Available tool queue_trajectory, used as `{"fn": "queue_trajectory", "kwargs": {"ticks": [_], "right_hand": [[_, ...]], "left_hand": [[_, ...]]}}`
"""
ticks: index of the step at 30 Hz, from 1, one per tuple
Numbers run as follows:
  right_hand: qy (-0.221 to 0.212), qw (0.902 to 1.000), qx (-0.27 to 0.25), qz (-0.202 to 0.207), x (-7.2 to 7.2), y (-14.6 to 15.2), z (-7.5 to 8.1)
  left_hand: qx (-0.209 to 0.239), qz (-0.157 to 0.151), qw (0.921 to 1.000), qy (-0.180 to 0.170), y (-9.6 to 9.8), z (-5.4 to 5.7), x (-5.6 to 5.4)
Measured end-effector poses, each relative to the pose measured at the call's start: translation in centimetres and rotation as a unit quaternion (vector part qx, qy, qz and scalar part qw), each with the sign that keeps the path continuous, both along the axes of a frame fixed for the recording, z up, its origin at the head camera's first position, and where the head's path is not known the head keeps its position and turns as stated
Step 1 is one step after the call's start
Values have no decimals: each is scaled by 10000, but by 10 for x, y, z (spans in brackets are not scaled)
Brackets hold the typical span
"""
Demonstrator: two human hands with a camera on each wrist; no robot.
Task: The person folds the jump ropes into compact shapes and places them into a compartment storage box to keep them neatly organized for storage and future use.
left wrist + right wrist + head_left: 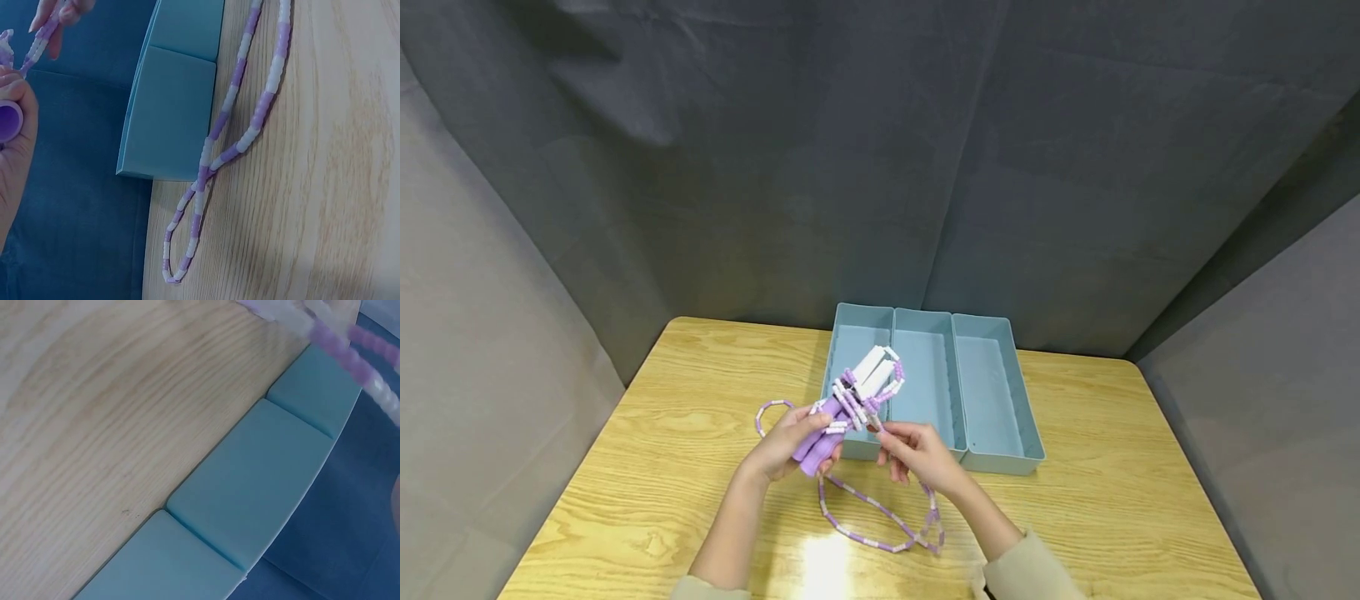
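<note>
A jump rope with purple and white beads has two handles [817, 450], purple at the grip and white toward the far end. My left hand [784, 443] grips both handles side by side above the table; a hollow purple handle end [9, 121] shows in the left wrist view. Several turns of beaded cord [850, 403] wrap around the handles. Close to these turns, my right hand [916, 452] pinches a stretch of the cord between thumb and fingers. A long loop of the cord [265, 103] trails below the hands, near the table's front.
Behind the hands stand three long blue-grey trays [1003, 465], side by side toward the back of the wooden table [685, 433]. The handles overlap the left tray in the head view. Dark cloth [790, 167] hangs behind the table, with lighter panels [482, 317] at both sides.
</note>
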State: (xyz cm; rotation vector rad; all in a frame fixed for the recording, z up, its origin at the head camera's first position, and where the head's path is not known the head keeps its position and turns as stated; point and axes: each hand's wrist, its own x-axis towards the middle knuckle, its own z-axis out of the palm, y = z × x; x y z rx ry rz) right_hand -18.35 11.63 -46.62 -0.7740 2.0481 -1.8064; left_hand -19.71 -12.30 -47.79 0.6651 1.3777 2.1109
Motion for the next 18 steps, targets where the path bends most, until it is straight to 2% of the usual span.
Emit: {"fn": "queue_trajectory", "kwargs": {"ticks": [5,7,13,18], "right_hand": [[-352,9992,126,-160,7,2,2],[-345,9992,147,-166,9,2,3],[262,9982,484,-247,19,1,10],[561,9942,762,-518,27,-3,17]], "left_hand": [[36,213,9996,-175,-1,2,0],[29,288,9992,-262,-2,1,0],[1,649,9967,-488,-2,1,-1],[17,730,9955,-604,-2,0,-1]]}}
